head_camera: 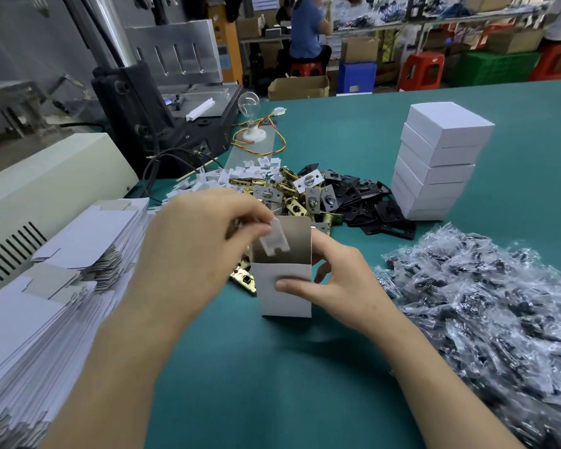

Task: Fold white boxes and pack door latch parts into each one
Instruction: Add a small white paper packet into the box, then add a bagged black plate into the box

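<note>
**White clip at the mouth of an open box**

At my far left lies a slanting stack of flat box blanks, white with grey card edges, beside a beige machine housing; my left hand is raised over the green table, thumb and fingertips pinching a small white plastic piece right at the open top of the white box; the piece is tilted, and I cannot tell whether it touches the grey inner wall behind it; the box stands upright on the table in front of me, its top flap up; my right hand grips it from the right, thumb pressed across the front face, fingers curled round the far side.

Behind the box is a mixed pile: loose white plastic clips, then brass and silver latch parts, then black plates; farther right stands a stack of closed white boxes, slightly staggered; at the right edge spreads a heap of small clear bags holding dark parts, close to my right forearm.
</note>
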The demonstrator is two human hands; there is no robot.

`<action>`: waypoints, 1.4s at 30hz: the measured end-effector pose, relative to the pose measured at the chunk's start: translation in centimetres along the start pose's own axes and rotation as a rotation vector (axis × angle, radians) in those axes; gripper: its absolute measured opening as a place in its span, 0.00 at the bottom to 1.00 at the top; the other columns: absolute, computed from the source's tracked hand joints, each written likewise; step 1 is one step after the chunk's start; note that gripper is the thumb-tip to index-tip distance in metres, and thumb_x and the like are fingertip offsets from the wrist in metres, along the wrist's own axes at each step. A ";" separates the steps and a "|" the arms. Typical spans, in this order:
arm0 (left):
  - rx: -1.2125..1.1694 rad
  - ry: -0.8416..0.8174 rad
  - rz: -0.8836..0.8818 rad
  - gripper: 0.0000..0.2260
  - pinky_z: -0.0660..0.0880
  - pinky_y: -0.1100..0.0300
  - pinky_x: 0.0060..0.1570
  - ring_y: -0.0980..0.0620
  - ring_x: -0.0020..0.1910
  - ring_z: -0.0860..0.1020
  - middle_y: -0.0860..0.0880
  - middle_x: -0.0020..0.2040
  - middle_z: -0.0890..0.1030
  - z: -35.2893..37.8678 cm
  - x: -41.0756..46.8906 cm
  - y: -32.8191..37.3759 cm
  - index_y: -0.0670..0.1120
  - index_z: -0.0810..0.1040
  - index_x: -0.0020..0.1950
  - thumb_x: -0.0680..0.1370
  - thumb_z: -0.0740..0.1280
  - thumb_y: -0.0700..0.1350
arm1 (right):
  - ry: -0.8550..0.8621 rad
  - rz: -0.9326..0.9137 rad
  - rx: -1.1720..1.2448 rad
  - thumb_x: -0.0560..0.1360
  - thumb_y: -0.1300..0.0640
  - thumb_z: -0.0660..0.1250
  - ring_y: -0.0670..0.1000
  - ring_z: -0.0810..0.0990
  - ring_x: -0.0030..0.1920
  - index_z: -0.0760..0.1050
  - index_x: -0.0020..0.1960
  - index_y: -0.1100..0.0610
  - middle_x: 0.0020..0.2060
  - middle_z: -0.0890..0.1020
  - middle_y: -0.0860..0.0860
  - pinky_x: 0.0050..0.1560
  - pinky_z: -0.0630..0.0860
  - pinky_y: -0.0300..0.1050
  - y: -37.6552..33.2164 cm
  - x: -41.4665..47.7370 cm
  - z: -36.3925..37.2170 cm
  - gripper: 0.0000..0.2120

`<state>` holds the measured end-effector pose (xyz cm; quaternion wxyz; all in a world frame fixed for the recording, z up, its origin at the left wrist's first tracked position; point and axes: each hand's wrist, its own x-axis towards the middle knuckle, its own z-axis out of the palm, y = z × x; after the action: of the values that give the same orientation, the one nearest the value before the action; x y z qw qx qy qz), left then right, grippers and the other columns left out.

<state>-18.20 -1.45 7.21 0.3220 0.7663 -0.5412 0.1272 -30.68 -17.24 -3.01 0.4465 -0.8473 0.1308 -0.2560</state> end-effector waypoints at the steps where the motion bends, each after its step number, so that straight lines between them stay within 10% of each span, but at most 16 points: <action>1: 0.003 0.021 0.020 0.01 0.77 0.49 0.44 0.53 0.38 0.77 0.57 0.40 0.82 -0.6 0.0 -0.3 0.55 0.87 0.47 0.77 0.75 0.49 | 0.000 0.000 0.001 0.67 0.34 0.74 0.54 0.79 0.44 0.77 0.58 0.50 0.46 0.83 0.47 0.43 0.77 0.57 0.0 0.0 0.0 0.27; 20: 0.468 -0.371 0.132 0.14 0.69 0.60 0.56 0.57 0.61 0.73 0.62 0.59 0.82 0.6 0.5 0.7 0.66 0.79 0.65 0.87 0.57 0.55 | -0.007 -0.009 -0.033 0.67 0.33 0.72 0.60 0.76 0.44 0.75 0.56 0.60 0.45 0.81 0.56 0.45 0.75 0.61 -0.2 0.1 -0.1 0.34; 24: 0.222 -0.146 0.155 0.06 0.76 0.51 0.50 0.52 0.49 0.79 0.57 0.49 0.85 1.2 -0.6 -0.9 0.56 0.86 0.55 0.82 0.69 0.51 | -0.001 -0.013 -0.013 0.67 0.33 0.73 0.57 0.75 0.43 0.76 0.56 0.58 0.44 0.81 0.53 0.44 0.76 0.59 -0.1 0.0 -0.2 0.31; 28: -0.158 0.106 -0.027 0.13 0.71 0.66 0.49 0.57 0.49 0.80 0.60 0.56 0.77 3.0 -2.5 -2.6 0.61 0.77 0.59 0.76 0.72 0.58 | -0.001 -0.008 0.002 0.69 0.36 0.74 0.50 0.79 0.45 0.77 0.60 0.49 0.48 0.84 0.44 0.42 0.78 0.54 -0.1 0.0 -0.2 0.26; 33: -0.646 -0.403 -0.344 0.38 0.79 0.55 0.61 0.58 0.63 0.81 0.65 0.64 0.80 6.2 -4.1 -5.1 0.68 0.65 0.73 0.67 0.78 0.62 | 0.034 -0.061 -0.007 0.70 0.41 0.76 0.47 0.80 0.47 0.76 0.63 0.45 0.48 0.83 0.38 0.43 0.79 0.50 -0.5 -0.1 -0.3 0.24; 42: -0.786 -0.399 -0.371 0.19 0.79 0.65 0.46 0.58 0.48 0.85 0.54 0.49 0.87 9.9 -4.3 -5.2 0.61 0.82 0.52 0.65 0.83 0.52 | 0.324 -0.402 -0.430 0.74 0.52 0.76 0.52 0.73 0.48 0.83 0.48 0.56 0.47 0.73 0.52 0.49 0.71 0.42 -5.1 -0.2 -2.0 0.08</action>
<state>-16.61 -3.45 -4.54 0.4944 0.6797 -0.4536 -0.2965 -31.96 -15.63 2.01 0.1713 -0.8793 0.0815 -0.4368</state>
